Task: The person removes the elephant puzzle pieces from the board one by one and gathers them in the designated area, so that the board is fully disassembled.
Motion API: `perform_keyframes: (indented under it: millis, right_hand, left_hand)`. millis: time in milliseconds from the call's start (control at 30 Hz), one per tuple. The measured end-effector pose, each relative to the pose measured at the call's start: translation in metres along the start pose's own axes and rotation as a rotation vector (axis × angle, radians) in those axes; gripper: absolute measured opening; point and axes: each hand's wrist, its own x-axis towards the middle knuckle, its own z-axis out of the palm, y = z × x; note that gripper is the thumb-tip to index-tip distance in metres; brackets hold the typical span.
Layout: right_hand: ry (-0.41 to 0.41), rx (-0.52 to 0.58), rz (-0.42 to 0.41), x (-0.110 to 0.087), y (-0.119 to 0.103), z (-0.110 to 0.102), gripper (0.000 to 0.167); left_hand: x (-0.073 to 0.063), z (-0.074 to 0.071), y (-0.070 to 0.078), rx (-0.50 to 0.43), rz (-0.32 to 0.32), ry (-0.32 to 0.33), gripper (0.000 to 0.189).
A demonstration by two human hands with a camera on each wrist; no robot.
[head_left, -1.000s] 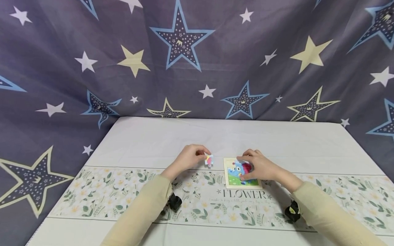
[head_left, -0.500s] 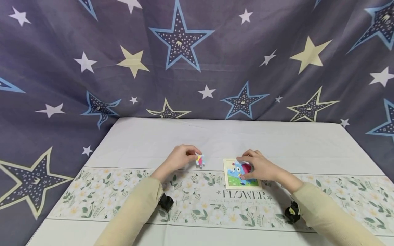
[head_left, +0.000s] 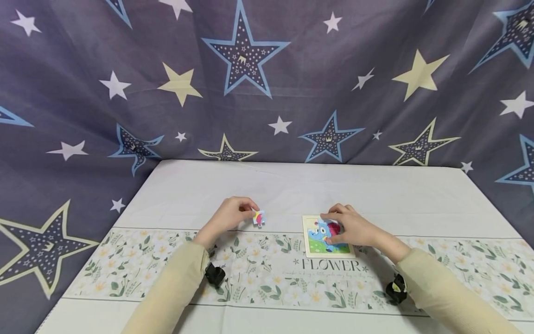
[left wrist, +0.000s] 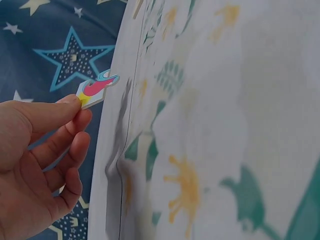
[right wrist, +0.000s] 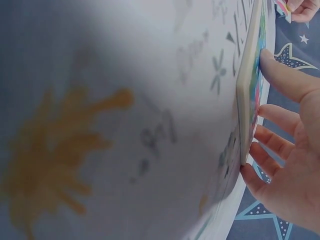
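My left hand (head_left: 228, 217) pinches a small jigsaw puzzle piece (head_left: 259, 218) between thumb and index finger, above the table and left of the puzzle board. In the left wrist view this puzzle piece (left wrist: 92, 91) shows pink, yellow and blue, while the other fingers curl loosely below. My right hand (head_left: 354, 227) rests on the right part of the puzzle board (head_left: 329, 255), which has a pale frame and a blue cartoon animal on green. Its thumb touches the picture and its fingertips touch the surface and edge in the right wrist view. The hand hides the board's upper right.
A white tablecloth (head_left: 267, 185) with a printed floral band and the word FLOWER covers the table. Behind it hangs a dark curtain (head_left: 267, 106) with stars. A black wrist device (head_left: 215, 275) sits at the left cuff, another black device (head_left: 397, 288) at the right.
My left hand has moved steadily left, carrying the puzzle piece away from the board. The right hand and the puzzle board have stayed in place.
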Motion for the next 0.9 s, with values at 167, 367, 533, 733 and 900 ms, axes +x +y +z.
perform_keyframes:
  millis: [167,367,533,733,900]
  right_hand:
    - [0.004,0.004,-0.004,0.000,0.001,0.001,0.067]
    - [0.003,0.004,-0.005,0.000,0.002,0.001,0.068]
    - [-0.002,0.012,0.003,0.000,0.001,0.000,0.067]
    - [-0.011,0.017,0.002,0.000,0.000,-0.001,0.067]
    - [-0.015,0.016,0.002,0.000,0.000,-0.001,0.067]
  left_hand:
    - [-0.002,-0.006,-0.005,-0.005,-0.002,0.018,0.009]
    - [-0.004,-0.012,-0.012,0.015,-0.024,0.022,0.009]
    - [-0.007,-0.015,-0.013,0.025,-0.038,0.015,0.010]
    - [-0.009,-0.016,-0.016,0.037,-0.057,0.002,0.010]
    - [-0.007,-0.013,-0.019,0.060,-0.061,0.011,0.011]
